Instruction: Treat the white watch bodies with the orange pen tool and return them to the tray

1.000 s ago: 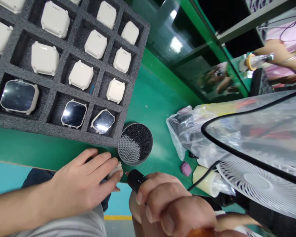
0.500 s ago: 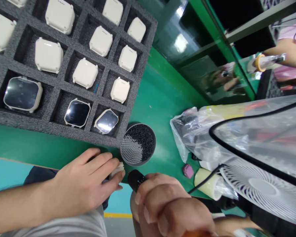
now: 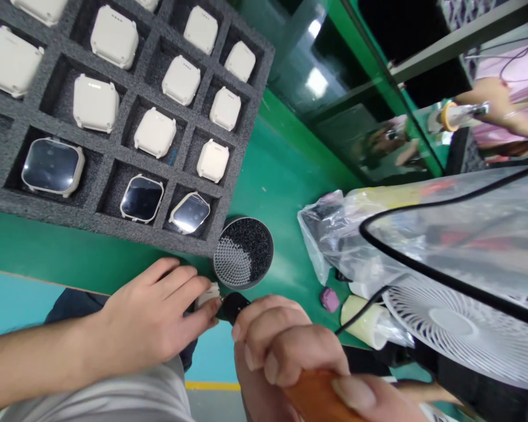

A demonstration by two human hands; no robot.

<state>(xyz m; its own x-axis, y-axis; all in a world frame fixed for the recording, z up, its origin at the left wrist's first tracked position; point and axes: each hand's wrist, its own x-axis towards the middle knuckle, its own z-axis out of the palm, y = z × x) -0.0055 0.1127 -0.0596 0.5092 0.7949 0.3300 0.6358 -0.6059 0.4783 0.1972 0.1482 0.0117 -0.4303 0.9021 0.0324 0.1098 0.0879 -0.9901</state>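
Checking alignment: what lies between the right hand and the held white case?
The head view shows the black tool nose, pointing at the held white case; contact is unclear.

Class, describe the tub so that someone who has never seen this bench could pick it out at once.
Find the big grey foam tray at upper left and follow it to its lower right corner. The tub sits there, just above the watch in the left hand. Unlike the angular white watches nearby, it is round and grey, partly covered inside with tiny black bits.
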